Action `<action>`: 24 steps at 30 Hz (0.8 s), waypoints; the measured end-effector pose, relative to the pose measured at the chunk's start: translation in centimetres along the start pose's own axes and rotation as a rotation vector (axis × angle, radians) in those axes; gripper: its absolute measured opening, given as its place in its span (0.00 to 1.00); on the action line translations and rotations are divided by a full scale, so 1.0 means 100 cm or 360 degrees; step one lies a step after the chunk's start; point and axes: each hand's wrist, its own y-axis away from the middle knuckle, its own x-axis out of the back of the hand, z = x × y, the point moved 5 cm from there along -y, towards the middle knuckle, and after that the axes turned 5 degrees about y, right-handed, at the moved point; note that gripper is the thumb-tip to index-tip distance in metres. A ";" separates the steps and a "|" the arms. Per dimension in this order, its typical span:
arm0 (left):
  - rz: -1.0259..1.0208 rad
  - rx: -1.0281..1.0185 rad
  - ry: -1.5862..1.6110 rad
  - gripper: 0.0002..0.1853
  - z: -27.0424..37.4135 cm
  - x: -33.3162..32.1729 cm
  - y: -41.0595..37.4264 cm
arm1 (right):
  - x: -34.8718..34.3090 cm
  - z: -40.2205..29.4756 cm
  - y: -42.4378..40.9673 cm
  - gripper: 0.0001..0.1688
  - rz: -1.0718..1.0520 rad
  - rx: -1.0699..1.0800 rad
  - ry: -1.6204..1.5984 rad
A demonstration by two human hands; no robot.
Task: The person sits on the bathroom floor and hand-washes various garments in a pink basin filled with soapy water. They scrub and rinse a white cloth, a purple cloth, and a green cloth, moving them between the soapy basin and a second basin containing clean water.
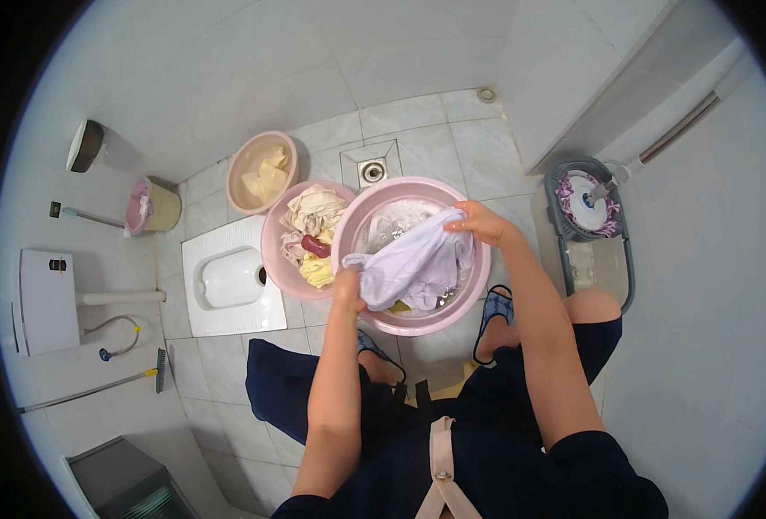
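Observation:
A wet white garment (409, 259) is stretched between my two hands above a pink plastic basin (477, 276). My left hand (348, 285) grips its near-left end by the basin's rim. At the far right, my right hand (483, 222) pinches the other end, close to the opposite rim. Sudsy water (389, 224) shows in the basin behind the cloth. The garment's lower folds hang down to the water. A bit of yellowish material peeks out beneath it; what it is I cannot tell.
Left of the basin stands another pink basin (271, 259) with crumpled clothes (315, 211) and a dark red object (316, 246). Beyond it sits a smaller basin (234, 172) holding yellow cloth (269, 178). A squat toilet (227, 285), floor drain (374, 171) and mop bucket (628, 272) are nearby.

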 end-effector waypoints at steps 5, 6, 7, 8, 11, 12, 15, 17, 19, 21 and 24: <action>0.0102 -0.0909 -0.1583 0.30 -0.004 -0.074 0.006 | -0.018 0.027 -0.034 0.23 0.0859 0.0103 0.1403; 0.0081 -0.1037 -0.1712 0.29 -0.012 -0.075 0.001 | -0.037 0.039 -0.042 0.20 0.0847 -0.0029 0.1475; 0.0067 -0.1164 -0.1837 0.27 -0.026 -0.070 -0.006 | -0.059 0.051 -0.048 0.20 0.0750 -0.0054 0.1628; 0.0039 -0.1283 -0.1968 0.26 -0.037 -0.069 -0.011 | -0.076 0.067 -0.051 0.19 0.0656 -0.0092 0.1775; 0.0021 -0.0981 -0.1945 0.21 -0.051 -0.074 -0.027 | -0.098 0.116 -0.060 0.21 0.0660 0.0132 0.2101; 0.0007 -0.0873 -0.1927 0.18 -0.051 -0.072 -0.034 | -0.095 0.123 -0.068 0.20 0.0578 0.0108 0.2054; -0.0152 -0.0566 -0.1658 0.16 -0.051 -0.056 -0.051 | -0.081 0.140 -0.088 0.17 0.0331 -0.0037 0.1882; 0.0038 -0.0334 -0.0556 0.16 -0.057 -0.043 -0.057 | -0.072 0.129 -0.110 0.16 0.0170 -0.0217 0.1735; -0.0038 -0.0018 0.0336 0.17 -0.067 -0.043 -0.055 | -0.071 0.120 -0.104 0.16 0.0773 -0.0326 0.1383; -0.0386 0.0374 0.1020 0.18 -0.062 -0.071 -0.043 | -0.087 0.094 -0.086 0.16 0.1097 -0.0293 0.1174; -0.0868 0.0736 0.0925 0.23 -0.048 -0.092 -0.024 | -0.149 0.020 -0.025 0.15 0.1067 0.0075 0.1213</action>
